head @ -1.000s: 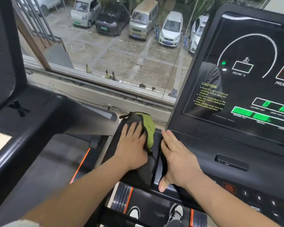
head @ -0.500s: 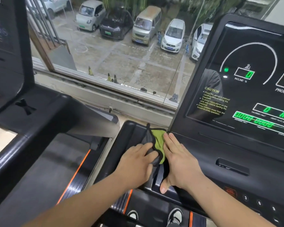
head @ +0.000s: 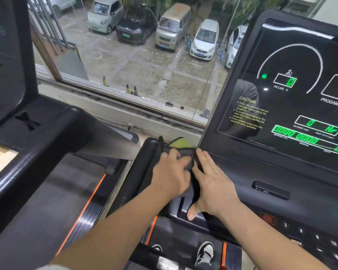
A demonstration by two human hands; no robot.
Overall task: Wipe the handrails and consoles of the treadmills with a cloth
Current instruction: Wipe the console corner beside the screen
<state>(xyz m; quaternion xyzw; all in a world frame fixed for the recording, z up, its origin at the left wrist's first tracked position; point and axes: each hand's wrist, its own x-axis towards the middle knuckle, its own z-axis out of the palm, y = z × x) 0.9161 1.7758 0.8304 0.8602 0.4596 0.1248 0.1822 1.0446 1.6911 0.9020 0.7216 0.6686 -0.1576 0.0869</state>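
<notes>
A dark cloth with a green side (head: pixel 180 143) lies bunched in the left side tray (head: pixel 146 162) of the black treadmill console (head: pixel 281 172). My left hand (head: pixel 170 176) sits on the cloth with bent fingers gripping it, blurred by motion. Right beside it, my right hand (head: pixel 213 182) rests flat on the console's sloping face, fingers straight and thumb hanging down over a recess. The lit display (head: pixel 291 94) rises just right of both hands.
A keypad (head: pixel 310 236) sits at the console's lower right. A second treadmill's console and rail (head: pixel 47 133) stand to the left, with its belt (head: pixel 47 201) below. A window (head: pixel 144 55) ahead overlooks parked cars. My shoes (head: pixel 205 252) show on the deck below.
My left hand pulled the cloth back toward me while bunching it, then pushed it forward again. The right hand stayed planted on the console.
</notes>
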